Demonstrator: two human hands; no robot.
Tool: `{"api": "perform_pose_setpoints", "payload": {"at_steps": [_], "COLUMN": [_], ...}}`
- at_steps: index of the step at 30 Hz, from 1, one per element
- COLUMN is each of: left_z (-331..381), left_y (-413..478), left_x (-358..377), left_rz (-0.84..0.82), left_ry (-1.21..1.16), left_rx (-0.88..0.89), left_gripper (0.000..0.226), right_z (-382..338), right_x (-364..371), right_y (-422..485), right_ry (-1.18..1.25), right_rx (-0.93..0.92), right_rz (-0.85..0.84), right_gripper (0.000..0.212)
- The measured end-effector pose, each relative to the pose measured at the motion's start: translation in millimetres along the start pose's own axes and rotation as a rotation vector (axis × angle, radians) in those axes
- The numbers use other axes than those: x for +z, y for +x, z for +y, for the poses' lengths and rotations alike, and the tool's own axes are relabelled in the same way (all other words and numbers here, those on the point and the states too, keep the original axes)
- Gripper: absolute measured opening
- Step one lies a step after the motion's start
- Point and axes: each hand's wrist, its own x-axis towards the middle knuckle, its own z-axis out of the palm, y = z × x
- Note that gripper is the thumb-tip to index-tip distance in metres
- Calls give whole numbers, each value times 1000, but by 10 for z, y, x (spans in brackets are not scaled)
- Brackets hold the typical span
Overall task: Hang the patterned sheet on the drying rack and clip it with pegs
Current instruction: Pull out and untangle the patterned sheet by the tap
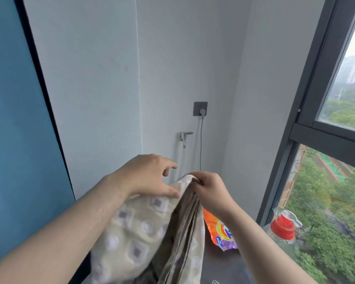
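patterned sheet, edge pinched between right fingers

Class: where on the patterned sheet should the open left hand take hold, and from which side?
Probably the bunched top edge of the patterned sheet, just left of where the right hand pinches it, coming from the left: the left hand is open there, and the cloth hangs from that edge.

One wide-angle view from head height, facing the far wall closely; window along the right edge.
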Motion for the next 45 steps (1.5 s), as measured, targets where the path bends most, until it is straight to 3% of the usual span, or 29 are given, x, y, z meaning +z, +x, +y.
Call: {"api": "perform_pose_setpoints", "payload": {"at_steps": [5, 9, 15, 18, 24, 27, 30, 34, 37, 40, 42, 45], "left_z": [105, 63, -157, -184, -267, -570, -965, -1193, -921, -484, -278, -262], "left_y": [-50, 21, 107, 115, 96, 81, 44, -15, -146, -190, -189, -114], "left_x": [198, 344, 144, -35, -630, -1043, -1176, -935, -580, -238, -62, 44], "left_rz": [50, 74, 293, 443, 770, 879, 821, 512, 267, 196, 190, 240], "left_ry": [25, -113, -170, -213, -201, -143, -105, -215, -171, -331, -365, -562], "left_rx": [74, 2, -41, -77, -48, -83, -175, -305, -72, 149, 174, 126], "left_gripper": [42, 23, 33, 37, 35, 38, 31, 35, 66, 84, 71, 25], "right_z": [-25, -58, 2, 89, 125, 135, -41, -441, -627, -736, -811, -862], "right_x": [52, 100, 202, 348, 562, 443, 158, -170, -207, -108, -55, -74], "right_y": [-4, 13, -103, -206, -432, -499, -378, -96, 34, 92, 101, 88], "right_ry": [-22, -8, -335, -424, -312, -260, -234, -106, -137, -165, -183, -212], "right_rx": [-23, 26, 44, 35, 322, 321, 275, 165, 137, 147, 147, 151], "right_rz": [54, 158, 132, 220, 229, 276, 368, 514, 491, 452, 445, 426], "right_gripper": [36, 24, 18, 12, 9, 20, 37, 43, 14, 9, 9, 8]}}
